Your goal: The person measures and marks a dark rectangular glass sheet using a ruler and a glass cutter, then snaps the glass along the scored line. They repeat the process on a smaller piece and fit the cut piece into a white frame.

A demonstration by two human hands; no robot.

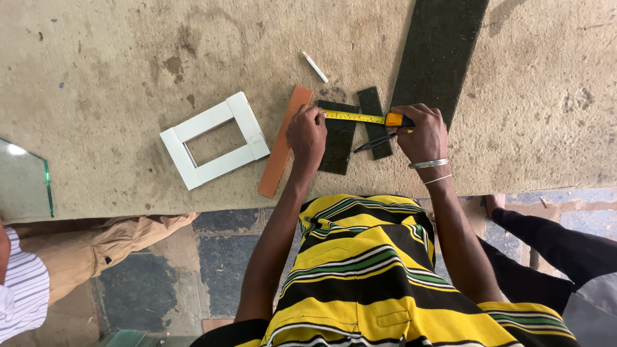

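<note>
The person leans over the worn, felt-covered bench [128, 58] and has a yellow tape measure [357, 117] drawn across a small dark tile offcut [338, 144]. The left hand [307, 132] pinches the tape's free end against the offcut's left edge, fingers curled. The right hand [421, 132] is closed around the tape's case on the far side of the offcut, and a dark pen [375, 142] juts from under that same hand, so it seems to hold both.

The measuring looks to be under way; I can see no mark on the offcut, though its surface is too dark to be sure. A narrower dark strip [375, 115] lies just right of the offcut, an orange strip [285, 141] just left of it. Further left of the offcut sits a white rectangular frame [247, 125]. A white marker stick [315, 67] lies beyond the offcut, and a long dark slab [443, 45] runs away to its right.
</note>
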